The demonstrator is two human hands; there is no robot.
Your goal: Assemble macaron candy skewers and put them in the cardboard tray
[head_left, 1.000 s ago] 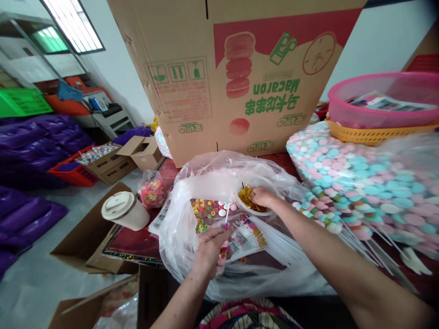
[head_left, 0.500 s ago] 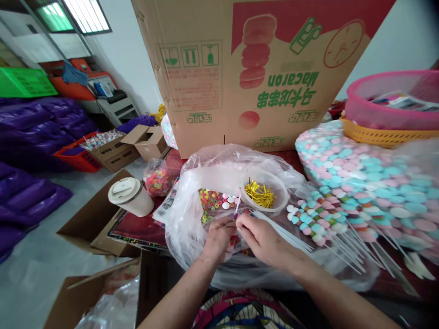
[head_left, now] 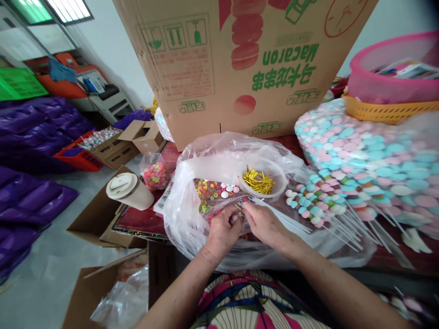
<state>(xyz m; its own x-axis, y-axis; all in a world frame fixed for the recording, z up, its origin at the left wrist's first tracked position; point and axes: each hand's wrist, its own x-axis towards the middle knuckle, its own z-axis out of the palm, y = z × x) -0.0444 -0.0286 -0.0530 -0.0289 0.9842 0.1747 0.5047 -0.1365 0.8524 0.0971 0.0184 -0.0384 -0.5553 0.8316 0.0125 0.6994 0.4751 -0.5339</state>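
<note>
Both hands have come lower; left hand [head_left: 222, 227] and right hand [head_left: 261, 220] pinch a small packet [head_left: 240, 211] just below the bowl [head_left: 263, 179].

1. The right hand [head_left: 262, 223] is out of the bowl of gold twist ties [head_left: 262, 181] — it now sits just below the bowl, touching the left hand [head_left: 222, 230].
2. Both hands pinch a small packet [head_left: 240, 211] below the bowl — its stick no longer stands upright.
3. The bowl's ties lie uncovered.
</note>
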